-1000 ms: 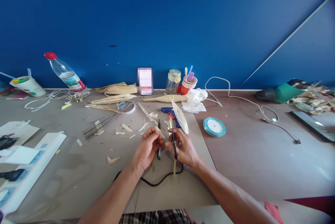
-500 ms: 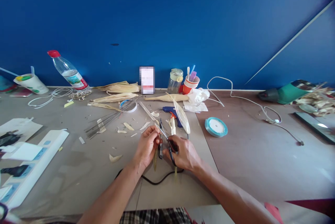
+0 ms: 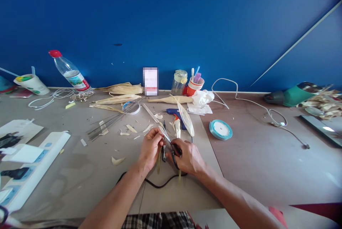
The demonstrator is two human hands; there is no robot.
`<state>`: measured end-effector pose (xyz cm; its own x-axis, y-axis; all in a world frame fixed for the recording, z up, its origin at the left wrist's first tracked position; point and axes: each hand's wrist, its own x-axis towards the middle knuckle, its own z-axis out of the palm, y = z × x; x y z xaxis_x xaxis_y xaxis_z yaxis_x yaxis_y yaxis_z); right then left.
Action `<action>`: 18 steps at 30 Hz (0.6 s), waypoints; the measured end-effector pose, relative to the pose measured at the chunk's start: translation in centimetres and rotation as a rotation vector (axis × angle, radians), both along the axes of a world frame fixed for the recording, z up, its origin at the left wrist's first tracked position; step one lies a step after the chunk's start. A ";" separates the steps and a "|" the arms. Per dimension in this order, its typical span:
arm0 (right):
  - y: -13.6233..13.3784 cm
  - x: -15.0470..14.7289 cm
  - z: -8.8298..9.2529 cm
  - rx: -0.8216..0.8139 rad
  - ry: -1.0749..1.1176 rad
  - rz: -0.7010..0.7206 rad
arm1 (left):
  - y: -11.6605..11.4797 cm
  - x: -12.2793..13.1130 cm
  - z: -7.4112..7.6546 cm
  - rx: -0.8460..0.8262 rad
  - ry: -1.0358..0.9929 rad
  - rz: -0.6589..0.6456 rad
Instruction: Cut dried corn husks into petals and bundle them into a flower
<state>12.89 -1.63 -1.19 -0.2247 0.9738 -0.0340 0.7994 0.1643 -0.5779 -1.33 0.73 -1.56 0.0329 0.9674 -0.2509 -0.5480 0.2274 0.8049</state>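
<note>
My right hand (image 3: pixel 187 156) is closed around the handles of black-handled scissors (image 3: pixel 174 159). Their blades point up and left, at the fingertips of my left hand (image 3: pixel 151 147). That hand is pinched, with a narrow strip of dried corn husk (image 3: pixel 158 166) coming out below it; the pinched end is hidden by the fingers. Between the hands a dark pen-like tool (image 3: pixel 164 150) lies on the table. Just beyond are a blue glue gun (image 3: pixel 175 112), a pale husk leaf (image 3: pixel 186 120) and small husk scraps (image 3: pixel 130 128).
Thin wires (image 3: pixel 107 125) lie across a ribbon roll at left, near corn husks (image 3: pixel 120 89). A blue ribbon spool (image 3: pixel 220 130) rests at right. Along the wall stand a bottle (image 3: pixel 76 79), a phone (image 3: pixel 150 82), a jar (image 3: pixel 179 82) and paper cups (image 3: pixel 194 87). A power strip (image 3: pixel 40 172) lies left.
Almost nothing differs. The scissors and both hands keep nearly the same place, with only a slight shift of the scissor blades at the left fingertips.
</note>
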 end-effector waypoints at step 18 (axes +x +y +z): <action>0.0 0.0 -0.3 0.030 0.010 -0.006 | -0.1 0.1 -0.3 0.003 -0.019 -0.040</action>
